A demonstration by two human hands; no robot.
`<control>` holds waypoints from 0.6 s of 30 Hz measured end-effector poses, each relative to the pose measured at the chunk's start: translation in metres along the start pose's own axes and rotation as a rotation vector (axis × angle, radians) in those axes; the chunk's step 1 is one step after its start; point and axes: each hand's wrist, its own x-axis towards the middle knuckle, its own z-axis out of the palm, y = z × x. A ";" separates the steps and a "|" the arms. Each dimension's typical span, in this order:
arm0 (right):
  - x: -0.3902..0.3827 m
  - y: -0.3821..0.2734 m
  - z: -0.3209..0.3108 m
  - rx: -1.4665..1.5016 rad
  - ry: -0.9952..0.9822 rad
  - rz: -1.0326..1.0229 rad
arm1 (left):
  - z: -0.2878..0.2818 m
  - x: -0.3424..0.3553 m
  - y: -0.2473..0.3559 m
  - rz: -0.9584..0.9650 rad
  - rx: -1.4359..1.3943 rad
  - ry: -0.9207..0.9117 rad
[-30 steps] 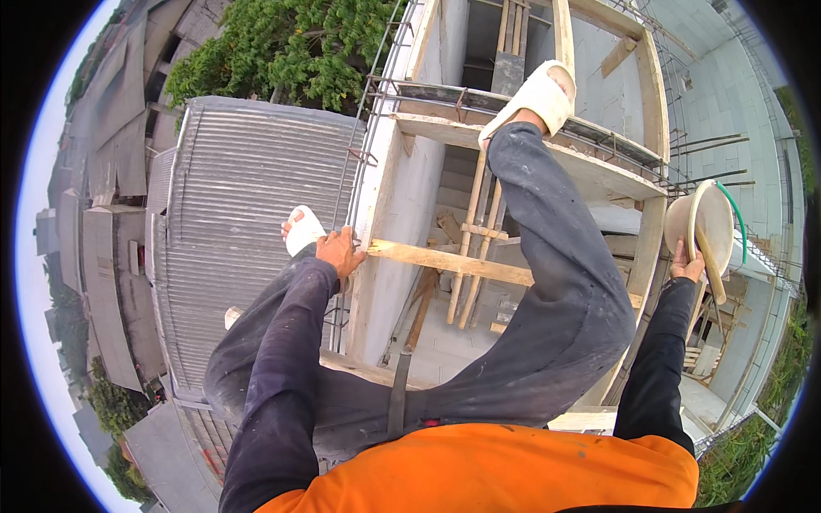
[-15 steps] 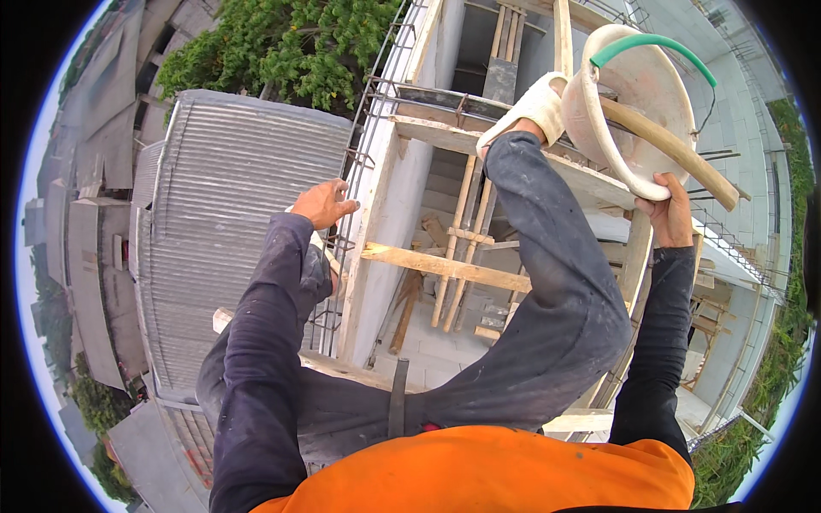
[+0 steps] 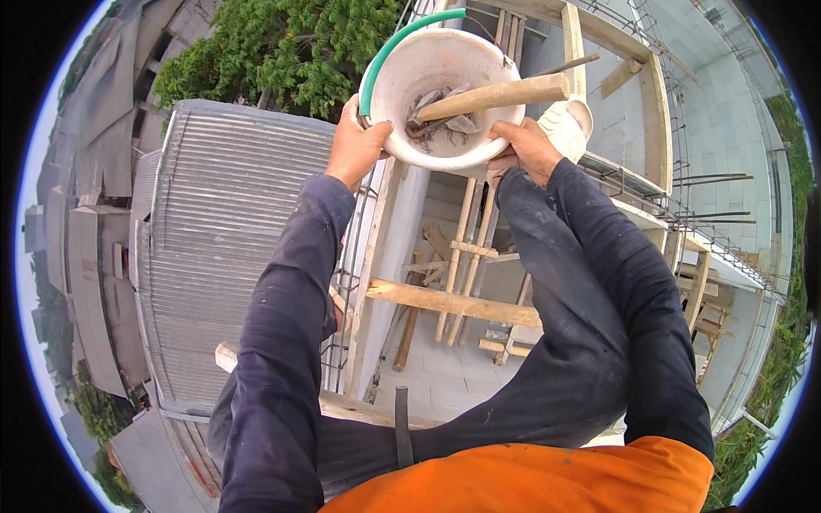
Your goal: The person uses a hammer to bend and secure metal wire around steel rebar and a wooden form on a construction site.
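Observation:
Both my hands grip the rim of a whitish, mortar-stained bucket (image 3: 419, 70) at the top middle, tilted so its inside shows. My left hand (image 3: 356, 147) is closed on the left rim, just below the green hose-covered handle (image 3: 389, 44). On the right rim, my right hand (image 3: 532, 149) is closed, thumb over the edge. A hammer (image 3: 496, 96) with a thick wooden handle lies in the bucket, its handle sticking out to the right. Around its dark head are thin nail-like pieces and scraps of clear plastic (image 3: 463, 123). A thin dark rod (image 3: 571, 64) shows behind the handle.
I sit high up on timber formwork, one shoe (image 3: 566, 128) on a beam. Below my legs is a deep opening with a wooden crosspiece (image 3: 453, 301) and bamboo poles (image 3: 462, 248). Steel rebar (image 3: 352, 256) runs along the left edge, beside a corrugated roof (image 3: 231, 248).
The bucket has moved left from the right side to the top middle, carried by my right hand. My left hand has risen from beside the rebar and taken hold of its left rim.

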 end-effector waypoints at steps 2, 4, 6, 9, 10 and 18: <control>0.005 0.006 0.002 -0.021 -0.025 0.015 | 0.000 0.005 -0.012 0.015 0.021 0.041; 0.004 0.001 0.000 -0.048 -0.076 0.032 | 0.003 0.006 -0.016 0.019 0.023 0.066; 0.001 -0.004 -0.002 -0.082 -0.066 0.055 | 0.004 0.007 -0.014 0.021 0.015 0.078; -0.009 -0.011 -0.013 -0.121 0.118 -0.113 | 0.004 0.017 -0.015 0.002 0.084 0.093; -0.014 -0.015 -0.019 -0.131 0.205 -0.202 | 0.004 0.020 -0.015 0.000 0.100 0.092; -0.038 -0.092 -0.053 -0.712 0.277 -0.460 | -0.020 0.072 -0.038 0.062 0.433 0.126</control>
